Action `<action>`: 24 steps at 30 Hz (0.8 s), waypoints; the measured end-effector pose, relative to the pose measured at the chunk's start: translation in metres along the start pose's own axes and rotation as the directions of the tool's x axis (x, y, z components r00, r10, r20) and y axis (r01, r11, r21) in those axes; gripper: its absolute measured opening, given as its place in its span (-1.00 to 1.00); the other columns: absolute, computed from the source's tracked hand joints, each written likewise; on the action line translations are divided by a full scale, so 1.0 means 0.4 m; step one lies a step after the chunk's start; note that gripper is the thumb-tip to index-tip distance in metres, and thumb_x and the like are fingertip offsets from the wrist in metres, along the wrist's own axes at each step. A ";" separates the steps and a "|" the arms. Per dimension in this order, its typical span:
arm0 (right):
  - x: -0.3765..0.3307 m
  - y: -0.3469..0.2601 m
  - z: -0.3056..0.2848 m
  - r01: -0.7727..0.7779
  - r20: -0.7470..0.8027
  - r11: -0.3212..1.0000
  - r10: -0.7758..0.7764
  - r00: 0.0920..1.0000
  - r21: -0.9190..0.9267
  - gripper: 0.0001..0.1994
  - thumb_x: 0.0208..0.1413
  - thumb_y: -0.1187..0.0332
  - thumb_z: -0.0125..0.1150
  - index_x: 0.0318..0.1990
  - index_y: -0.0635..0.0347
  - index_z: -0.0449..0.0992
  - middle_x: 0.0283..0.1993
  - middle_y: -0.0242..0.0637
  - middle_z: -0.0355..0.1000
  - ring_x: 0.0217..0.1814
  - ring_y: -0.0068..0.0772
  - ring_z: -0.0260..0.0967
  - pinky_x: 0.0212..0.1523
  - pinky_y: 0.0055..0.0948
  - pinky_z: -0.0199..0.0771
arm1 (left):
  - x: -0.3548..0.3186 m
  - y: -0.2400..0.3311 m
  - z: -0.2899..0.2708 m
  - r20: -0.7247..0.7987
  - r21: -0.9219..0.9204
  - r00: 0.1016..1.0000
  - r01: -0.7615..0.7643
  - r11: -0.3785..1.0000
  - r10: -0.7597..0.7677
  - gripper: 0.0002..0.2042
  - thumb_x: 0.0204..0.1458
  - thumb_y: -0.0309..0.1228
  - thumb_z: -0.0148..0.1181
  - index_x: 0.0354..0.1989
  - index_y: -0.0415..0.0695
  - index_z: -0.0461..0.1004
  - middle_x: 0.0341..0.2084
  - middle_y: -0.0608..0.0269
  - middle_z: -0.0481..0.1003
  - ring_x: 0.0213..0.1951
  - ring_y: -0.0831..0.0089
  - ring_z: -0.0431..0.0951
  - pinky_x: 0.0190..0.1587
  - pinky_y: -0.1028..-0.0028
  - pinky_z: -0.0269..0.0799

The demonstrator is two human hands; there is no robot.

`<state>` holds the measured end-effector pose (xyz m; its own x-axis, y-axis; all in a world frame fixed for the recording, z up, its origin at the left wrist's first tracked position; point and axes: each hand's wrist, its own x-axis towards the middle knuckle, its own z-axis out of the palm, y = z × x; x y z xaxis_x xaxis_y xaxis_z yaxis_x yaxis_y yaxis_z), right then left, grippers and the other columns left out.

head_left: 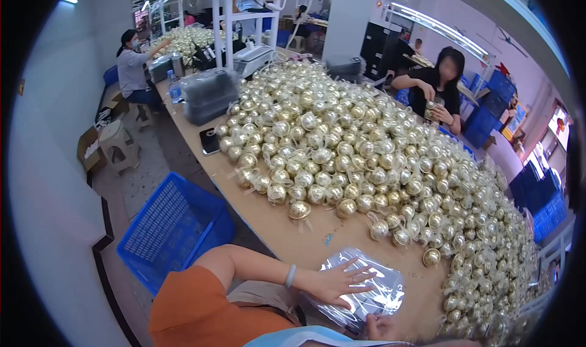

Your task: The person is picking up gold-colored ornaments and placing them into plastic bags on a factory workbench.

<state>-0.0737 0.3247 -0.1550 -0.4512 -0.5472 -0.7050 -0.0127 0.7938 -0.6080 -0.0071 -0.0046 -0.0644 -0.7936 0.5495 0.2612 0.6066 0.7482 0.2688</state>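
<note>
A shiny clear plastic bag lies flat on the brown table near its front edge. My left hand rests on top of it, palm down, with the fingers spread. At the bag's near edge is my right hand, its fingers curled together at the plastic; the rest of that hand is cut off by the lower rim. Just beyond the bag, a great heap of gold ball ornaments with pale ribbons covers the table. One loose gold ball sits to the right of the bag.
A blue plastic basket stands left of the table. Along the left edge lie a phone, a plastic-wrapped box and a bottle. Across the heap, a co-worker in black handles a ball. Another person sits far left.
</note>
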 end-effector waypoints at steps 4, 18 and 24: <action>-0.134 -0.319 0.020 -0.498 -0.489 0.257 -0.765 0.418 -0.828 -0.38 0.07 -0.09 0.39 0.12 0.20 0.50 0.32 -0.12 0.28 0.13 0.03 0.30 0.12 0.14 0.28 | 0.000 0.031 -0.008 0.111 0.052 0.991 0.069 0.996 -0.075 -0.16 0.23 0.28 -0.31 0.54 -0.04 -0.17 0.52 -0.13 -0.27 0.52 -0.12 -0.32 0.39 -0.33 -0.41; -0.191 -0.508 0.081 0.359 -0.952 0.885 -0.304 -0.039 -0.298 -0.62 0.29 0.29 0.09 0.16 0.34 0.36 -0.33 -0.23 0.32 -0.36 -0.25 0.22 -0.12 -0.23 0.26 | 0.023 0.098 -0.134 -0.028 -0.379 0.926 0.339 0.861 -0.376 -0.12 0.30 0.17 -0.16 0.50 -0.26 -0.31 0.37 -0.33 -0.04 0.41 -0.15 0.01 0.41 -0.12 -0.14; -0.238 -0.608 0.014 0.640 -0.663 0.348 -0.663 -0.348 -0.685 -0.45 0.08 -0.09 0.36 -0.08 0.16 0.33 -0.28 -0.26 0.31 -0.32 -0.26 0.26 0.05 -0.03 0.27 | -0.015 0.089 -0.417 -0.109 -0.933 0.990 -0.071 0.352 -0.091 -0.13 0.28 0.02 0.07 0.53 -0.10 -0.33 0.05 -0.05 0.31 0.14 0.14 0.40 0.04 0.25 0.44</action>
<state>-0.0226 0.1824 0.0578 -0.4260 -0.1607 0.8903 -0.9042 0.1079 -0.4132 0.0271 -0.0434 0.0983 -0.8355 0.4353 0.3354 0.3140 -0.1228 0.9414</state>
